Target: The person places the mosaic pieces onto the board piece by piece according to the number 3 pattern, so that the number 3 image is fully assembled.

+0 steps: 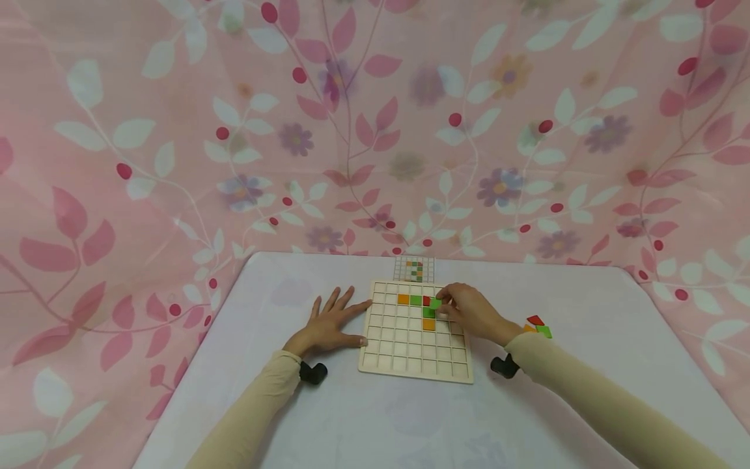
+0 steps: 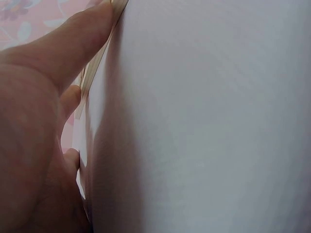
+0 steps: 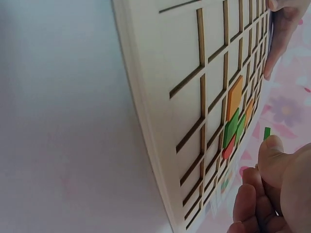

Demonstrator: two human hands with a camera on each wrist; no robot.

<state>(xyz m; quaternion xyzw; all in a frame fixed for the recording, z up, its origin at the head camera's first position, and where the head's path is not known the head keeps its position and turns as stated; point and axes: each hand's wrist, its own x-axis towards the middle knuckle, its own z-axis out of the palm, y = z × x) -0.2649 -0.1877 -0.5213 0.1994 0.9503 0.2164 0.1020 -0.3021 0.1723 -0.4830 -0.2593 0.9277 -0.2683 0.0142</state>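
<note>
A pale wooden grid board [image 1: 398, 355] lies on the table, with tiles set in some of its squares. Along its upper part run an orange tile [image 1: 403, 299], a green tile [image 1: 415, 300] and a red tile [image 1: 426, 300]. Below the red one are another green tile [image 1: 429, 312] and an orange tile [image 3: 234, 98]. My right hand [image 1: 471, 312] pinches a small green tile [image 3: 267, 133] between thumb and fingers, just above the board beside the red tile. My left hand [image 1: 329, 326] lies spread on the table, thumb and index finger touching the board's left edge.
Behind the board is a small card [image 1: 415, 268] printed with a coloured grid pattern. Right of the board, partly behind my right forearm, lie loose tiles: red [image 1: 535, 320], green [image 1: 543, 331] and orange. A floral curtain [image 1: 375, 130] hangs behind the white-covered table [image 1: 410, 417].
</note>
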